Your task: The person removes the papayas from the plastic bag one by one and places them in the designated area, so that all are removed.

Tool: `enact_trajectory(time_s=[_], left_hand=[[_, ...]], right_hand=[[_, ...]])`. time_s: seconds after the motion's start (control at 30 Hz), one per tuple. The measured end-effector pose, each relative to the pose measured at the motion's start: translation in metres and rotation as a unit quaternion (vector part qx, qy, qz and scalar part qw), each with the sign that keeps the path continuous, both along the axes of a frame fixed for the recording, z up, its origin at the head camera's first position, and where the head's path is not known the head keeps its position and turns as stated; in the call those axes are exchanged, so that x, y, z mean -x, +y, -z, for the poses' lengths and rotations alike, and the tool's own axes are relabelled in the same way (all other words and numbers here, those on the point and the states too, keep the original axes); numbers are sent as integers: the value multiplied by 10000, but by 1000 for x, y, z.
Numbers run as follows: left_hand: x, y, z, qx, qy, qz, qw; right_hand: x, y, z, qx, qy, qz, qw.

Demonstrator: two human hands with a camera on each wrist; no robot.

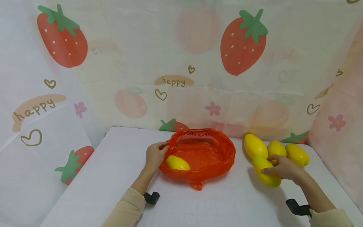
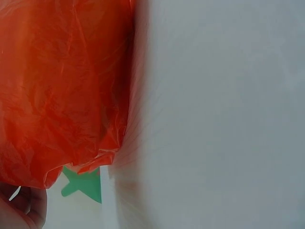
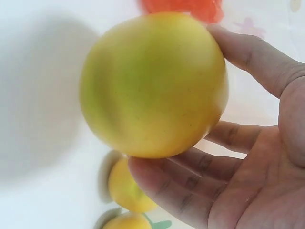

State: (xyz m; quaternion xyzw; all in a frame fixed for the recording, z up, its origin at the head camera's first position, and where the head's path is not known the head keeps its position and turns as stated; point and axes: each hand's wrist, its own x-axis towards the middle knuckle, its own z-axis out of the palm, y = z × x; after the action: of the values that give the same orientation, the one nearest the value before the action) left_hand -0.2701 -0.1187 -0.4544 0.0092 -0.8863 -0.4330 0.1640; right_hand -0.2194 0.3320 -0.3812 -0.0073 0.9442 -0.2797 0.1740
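A red plastic bag [image 1: 210,175] sits with its mouth spread wide in the middle of the white table. Inside it, at the left, lies one yellow mango [image 1: 177,163]. My left hand [image 1: 154,156] pinches the bag's left rim; in the left wrist view the red film hides part of the fingers [image 2: 37,205]. At the right, my right hand [image 1: 287,168] grips another yellow mango [image 1: 263,171] between thumb and fingers. The right wrist view shows that held mango [image 3: 152,86] end-on, greenish in the middle, with its shadow off to the side.
Three more mangoes lie behind my right hand near the table's back edge: a long one [image 1: 255,146], a middle one [image 1: 276,147] and a right one [image 1: 297,154]. A strawberry-printed curtain [image 1: 198,56] encloses the white table [image 1: 215,208] at the back and sides.
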Motion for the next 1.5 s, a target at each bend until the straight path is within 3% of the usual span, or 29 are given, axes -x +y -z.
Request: enact_trajectory(time_s=[0.33,1.07,1.5], left_hand=[[-1,0,-1,-28,1,23,10000],[0,0,0,-5,-61,9,10000],[0,0,2,-46,-24,38,10000]], right_hand=[[3,7,5,-469,-34,83,9989],[1,25,7,-857,269,-100,9959],[6,30,16,-914,186,68,9956]])
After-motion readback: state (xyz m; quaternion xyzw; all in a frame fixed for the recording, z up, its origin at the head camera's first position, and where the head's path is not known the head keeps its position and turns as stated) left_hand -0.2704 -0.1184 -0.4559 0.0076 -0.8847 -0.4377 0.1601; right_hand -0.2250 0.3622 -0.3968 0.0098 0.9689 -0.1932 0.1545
